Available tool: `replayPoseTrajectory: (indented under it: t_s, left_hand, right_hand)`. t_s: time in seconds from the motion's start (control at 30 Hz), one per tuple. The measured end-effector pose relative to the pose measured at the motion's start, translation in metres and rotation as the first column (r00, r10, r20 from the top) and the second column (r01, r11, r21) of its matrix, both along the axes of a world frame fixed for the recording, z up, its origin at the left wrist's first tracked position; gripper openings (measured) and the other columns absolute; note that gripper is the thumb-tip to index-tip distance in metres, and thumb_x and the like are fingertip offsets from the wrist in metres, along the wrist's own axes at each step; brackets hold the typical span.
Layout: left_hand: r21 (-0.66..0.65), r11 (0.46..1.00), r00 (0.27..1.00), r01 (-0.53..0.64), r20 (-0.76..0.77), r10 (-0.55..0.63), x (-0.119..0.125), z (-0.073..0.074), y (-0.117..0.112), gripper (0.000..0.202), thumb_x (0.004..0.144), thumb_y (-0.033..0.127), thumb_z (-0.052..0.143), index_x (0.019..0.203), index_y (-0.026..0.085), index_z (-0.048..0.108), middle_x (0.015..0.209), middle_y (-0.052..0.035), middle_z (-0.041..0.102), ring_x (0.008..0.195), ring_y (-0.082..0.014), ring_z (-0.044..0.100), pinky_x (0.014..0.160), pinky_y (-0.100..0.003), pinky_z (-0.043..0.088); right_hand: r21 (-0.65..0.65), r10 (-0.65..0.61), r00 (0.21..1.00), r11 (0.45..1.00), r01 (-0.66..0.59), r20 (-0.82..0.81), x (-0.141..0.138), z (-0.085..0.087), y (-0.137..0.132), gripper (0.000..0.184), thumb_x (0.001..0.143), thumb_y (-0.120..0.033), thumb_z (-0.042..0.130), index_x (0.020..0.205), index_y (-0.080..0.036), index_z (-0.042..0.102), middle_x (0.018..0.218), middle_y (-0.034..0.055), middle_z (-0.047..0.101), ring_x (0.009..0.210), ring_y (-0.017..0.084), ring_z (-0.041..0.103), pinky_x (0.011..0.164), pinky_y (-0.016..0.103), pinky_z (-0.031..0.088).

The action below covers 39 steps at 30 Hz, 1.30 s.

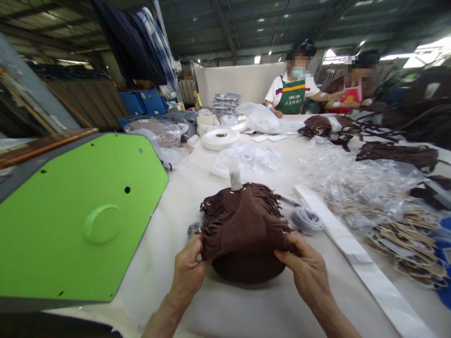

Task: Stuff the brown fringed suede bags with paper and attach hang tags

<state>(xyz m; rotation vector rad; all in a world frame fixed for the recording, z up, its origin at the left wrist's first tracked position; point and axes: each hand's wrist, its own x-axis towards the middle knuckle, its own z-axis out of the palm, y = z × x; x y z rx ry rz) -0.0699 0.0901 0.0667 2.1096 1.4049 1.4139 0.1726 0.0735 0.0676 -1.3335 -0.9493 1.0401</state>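
A dark brown fringed bag (243,220) lies on the white table in front of me, its rounded end towards me. My left hand (190,260) pinches its left edge between thumb and fingers. On the other side, my right hand (303,258) grips the right edge in the same way. Fringe hangs along both sides of the bag, and metal eyelets show near its far end. A pale translucent strip (235,176) stands up there. Just right of the bag sits a coil of grey strap (307,219).
A bright green panel (88,211) takes up the left. Behind the bag are clear plastic bags (246,159) and a white tape roll (220,139). At right lie a long white strip (352,253), tan looped pieces (408,244) and brown fringe bundles (398,155). Two people stand beyond the table.
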Motion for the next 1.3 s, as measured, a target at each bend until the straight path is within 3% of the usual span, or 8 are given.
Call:
replayPoseTrajectory:
  t_s: [0.23, 0.4, 0.53, 0.63, 0.73, 0.9, 1.07, 1.3]
  left_hand:
    - [0.071, 0.997, 0.996, -0.025, -0.088, 0.031, -0.002, -0.022, -0.006, 0.016, 0.073, 0.008, 0.047, 0.061, 0.019, 0.05, 0.065, 0.001, 0.055, 0.062, -0.0103, 0.054, 0.058, -0.016, 0.045]
    - [0.08, 0.996, 0.991, -0.044, -0.121, 0.053, -0.005, -0.021, -0.008, 0.015, 0.077, 0.01, 0.047, 0.067, 0.02, 0.051, 0.071, -0.0005, 0.057, 0.066, -0.0116, 0.057, 0.062, -0.018, 0.048]
    - [0.073, 0.997, 0.993, -0.029, -0.114, 0.037, -0.004, -0.016, -0.009, 0.01, 0.078, 0.011, 0.05, 0.079, 0.02, 0.053, 0.08, -0.0027, 0.06, 0.076, -0.0142, 0.059, 0.068, -0.022, 0.049]
    - [0.021, 1.0, 0.995, 0.02, -0.102, -0.018, -0.005, -0.012, -0.006, 0.011, 0.078, 0.011, 0.049, 0.083, 0.02, 0.055, 0.077, -0.0022, 0.059, 0.073, -0.0146, 0.057, 0.064, -0.022, 0.048]
    - [-0.062, 0.997, 0.996, 0.055, -0.073, -0.059, -0.005, -0.011, -0.002, 0.014, 0.078, 0.013, 0.048, 0.069, 0.02, 0.054, 0.067, -0.0003, 0.054, 0.065, -0.0135, 0.053, 0.059, -0.021, 0.045]
    - [-0.194, 0.979, 0.996, 0.066, -0.043, -0.076, -0.008, -0.012, 0.003, 0.016, 0.078, 0.018, 0.05, 0.063, 0.02, 0.055, 0.065, -0.0003, 0.051, 0.067, -0.0149, 0.051, 0.064, -0.023, 0.046]
    - [-0.228, 0.966, 0.989, 0.124, -0.045, -0.138, -0.014, -0.017, 0.003, 0.018, 0.076, 0.013, 0.046, 0.063, 0.02, 0.057, 0.067, -0.0016, 0.053, 0.068, -0.0151, 0.051, 0.063, -0.023, 0.044]
    - [-0.249, 0.951, 0.979, 0.184, -0.04, -0.199, -0.019, -0.02, 0.005, 0.023, 0.068, 0.005, 0.039, 0.064, 0.019, 0.057, 0.069, -0.0024, 0.054, 0.07, -0.0155, 0.05, 0.061, -0.022, 0.041]
  right_hand:
    - [-0.097, -0.007, 1.0, 0.995, 0.006, -0.013, -0.007, -0.02, 0.001, 0.026, 0.053, -0.029, 0.069, 0.077, -0.019, 0.069, 0.074, 0.001, 0.067, 0.072, 0.021, 0.055, 0.067, 0.03, 0.043]
    - [-0.068, -0.016, 1.0, 0.998, 0.016, -0.008, -0.006, -0.021, 0.0, 0.027, 0.053, -0.031, 0.071, 0.076, -0.019, 0.068, 0.072, 0.0012, 0.067, 0.067, 0.019, 0.056, 0.061, 0.029, 0.044]
    - [0.0, -0.028, 0.993, 1.0, 0.028, 0.111, -0.008, -0.024, 0.0, 0.025, 0.057, -0.036, 0.069, 0.076, -0.019, 0.067, 0.074, 0.0026, 0.067, 0.067, 0.02, 0.056, 0.058, 0.029, 0.046]
    - [0.07, -0.022, 0.979, 0.998, 0.008, 0.204, -0.007, -0.025, 0.0, 0.023, 0.062, -0.036, 0.066, 0.078, -0.02, 0.066, 0.074, 0.0028, 0.066, 0.068, 0.02, 0.057, 0.06, 0.028, 0.048]
    - [0.099, 0.044, 0.958, 0.992, -0.075, 0.285, -0.001, -0.022, 0.001, 0.021, 0.064, -0.033, 0.065, 0.081, -0.02, 0.066, 0.074, 0.0024, 0.066, 0.07, 0.02, 0.058, 0.062, 0.028, 0.049]
    - [0.143, 0.173, 0.918, 0.961, -0.237, 0.356, 0.007, -0.016, 0.001, 0.014, 0.072, -0.032, 0.062, 0.08, -0.021, 0.064, 0.073, 0.0013, 0.061, 0.074, 0.02, 0.058, 0.066, 0.028, 0.047]
    - [0.251, 0.075, 0.915, 0.95, -0.187, 0.397, 0.005, -0.022, 0.001, 0.011, 0.074, -0.031, 0.062, 0.069, -0.021, 0.062, 0.071, 0.0017, 0.06, 0.071, 0.018, 0.055, 0.063, 0.026, 0.045]
    - [0.268, 0.062, 0.903, 0.944, -0.191, 0.426, 0.004, -0.032, 0.0, 0.014, 0.077, -0.031, 0.06, 0.068, -0.021, 0.062, 0.07, 0.0013, 0.06, 0.065, 0.016, 0.053, 0.059, 0.025, 0.044]
